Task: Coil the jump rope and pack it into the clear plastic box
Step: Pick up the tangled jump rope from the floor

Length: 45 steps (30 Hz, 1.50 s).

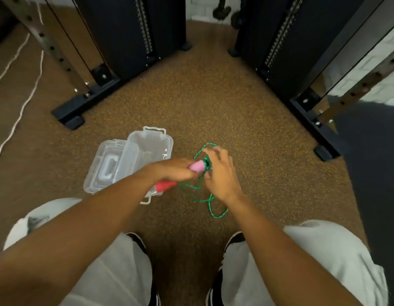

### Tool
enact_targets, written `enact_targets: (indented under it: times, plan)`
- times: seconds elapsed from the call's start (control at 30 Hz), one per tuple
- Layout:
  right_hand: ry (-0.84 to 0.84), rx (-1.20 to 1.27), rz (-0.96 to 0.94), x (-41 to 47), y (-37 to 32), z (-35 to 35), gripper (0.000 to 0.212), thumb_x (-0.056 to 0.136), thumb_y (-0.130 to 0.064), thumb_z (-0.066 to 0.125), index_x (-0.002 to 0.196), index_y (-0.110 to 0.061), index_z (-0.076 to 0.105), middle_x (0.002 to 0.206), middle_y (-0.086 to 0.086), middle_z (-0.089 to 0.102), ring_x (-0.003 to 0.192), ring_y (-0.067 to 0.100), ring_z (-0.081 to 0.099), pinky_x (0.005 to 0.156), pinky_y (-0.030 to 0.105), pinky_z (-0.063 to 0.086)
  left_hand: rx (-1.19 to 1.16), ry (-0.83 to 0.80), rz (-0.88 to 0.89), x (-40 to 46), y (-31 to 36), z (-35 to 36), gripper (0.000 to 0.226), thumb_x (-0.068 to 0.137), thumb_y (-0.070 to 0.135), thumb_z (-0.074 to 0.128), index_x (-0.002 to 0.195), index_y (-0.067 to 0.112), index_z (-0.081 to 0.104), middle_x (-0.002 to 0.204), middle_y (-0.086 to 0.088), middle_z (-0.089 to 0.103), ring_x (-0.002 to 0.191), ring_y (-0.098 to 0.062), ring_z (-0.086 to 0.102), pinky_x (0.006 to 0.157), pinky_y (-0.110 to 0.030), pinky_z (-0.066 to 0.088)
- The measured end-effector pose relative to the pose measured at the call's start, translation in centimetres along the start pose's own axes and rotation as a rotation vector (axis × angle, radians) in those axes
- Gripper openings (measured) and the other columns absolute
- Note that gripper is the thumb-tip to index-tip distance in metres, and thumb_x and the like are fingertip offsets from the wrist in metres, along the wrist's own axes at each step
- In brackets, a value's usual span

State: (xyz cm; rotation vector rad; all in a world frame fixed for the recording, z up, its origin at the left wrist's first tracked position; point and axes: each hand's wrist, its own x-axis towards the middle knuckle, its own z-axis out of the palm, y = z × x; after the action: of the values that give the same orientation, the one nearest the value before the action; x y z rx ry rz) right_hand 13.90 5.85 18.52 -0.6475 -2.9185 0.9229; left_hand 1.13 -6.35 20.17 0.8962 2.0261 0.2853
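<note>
Hidden, cropped and blurred parts around the jump rope and box

The left hand point(177, 170) closes over the middle of the pink handles point(198, 167), so how many handles it holds and where they join cannot be told. The right hand point(218, 173) is motion-blurred at the fingertips and covers part of the green rope point(199, 199); whether it pinches the cord is unclear. The left forearm crosses the near corner of the clear plastic box point(147, 146), hiding that edge, and the box's contents are too faint to read through the plastic. Both elbows, the knees and the shoes point(137, 239) run off the frame's lower edge. The gym machine uprights point(129, 36) are cut off at the top.
</note>
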Motion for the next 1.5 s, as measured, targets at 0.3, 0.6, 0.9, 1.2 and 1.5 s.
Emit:
enact_targets:
  times: [0.3,0.6,0.9,1.2,1.5]
  plan:
    - [-0.112,0.643,0.273,-4.3,-5.4,-2.2,0.05,0.077,-0.026,0.071,0.124,-0.033,0.056,0.12,0.003,0.072,0.116,0.027,0.067,0.1,0.039,0.051,0.065,0.336,0.196,-7.9,0.3,0.1,0.037,0.098,0.05,0.054,0.127,0.03,0.045,0.103,-0.012,0.07,0.095,-0.036,0.068,0.074,-0.038,0.051]
    - [0.077,0.795,0.153,-4.6,-6.0,-2.8,0.022,0.091,-0.015,0.074,0.111,-0.021,0.07,0.11,0.007,0.077,0.097,0.013,0.068,0.093,0.033,0.053,0.062,0.456,0.36,-9.8,0.0,2.7,0.089,0.087,0.008,0.069,0.159,0.029,0.021,0.15,-0.014,0.051,0.127,-0.032,0.056,0.098,-0.033,0.046]
    - [0.327,0.986,0.196,-4.0,-6.1,-5.3,0.023,0.091,-0.011,0.075,0.113,-0.01,0.069,0.091,-0.001,0.069,0.082,0.006,0.062,0.075,0.015,0.05,0.111,0.324,-0.034,-10.8,-3.8,2.8,0.059,0.086,0.026,0.073,0.135,0.019,0.041,0.123,-0.011,0.06,0.11,-0.033,0.061,0.089,-0.038,0.051]
    - [0.139,0.998,0.164,-3.8,-7.5,-4.4,0.021,0.093,-0.018,0.073,0.111,-0.007,0.069,0.108,0.022,0.074,0.081,0.019,0.065,0.054,0.029,0.051,-0.156,0.646,0.384,-12.5,0.8,1.1,0.05,0.089,0.041,0.07,0.134,0.027,0.054,0.125,0.002,0.066,0.112,-0.014,0.062,0.098,-0.038,0.051]
    - [0.44,0.465,0.255,-3.7,-5.7,-8.5,0.025,0.095,-0.043,0.066,0.089,-0.02,0.074,0.073,-0.009,0.069,0.062,0.015,0.06,0.065,0.032,0.052,-0.089,0.526,0.231,-13.8,-0.3,-0.7,0.068,0.095,0.016,0.062,0.155,0.033,0.034,0.125,0.0,0.056,0.096,-0.014,0.061,0.078,-0.019,0.044]
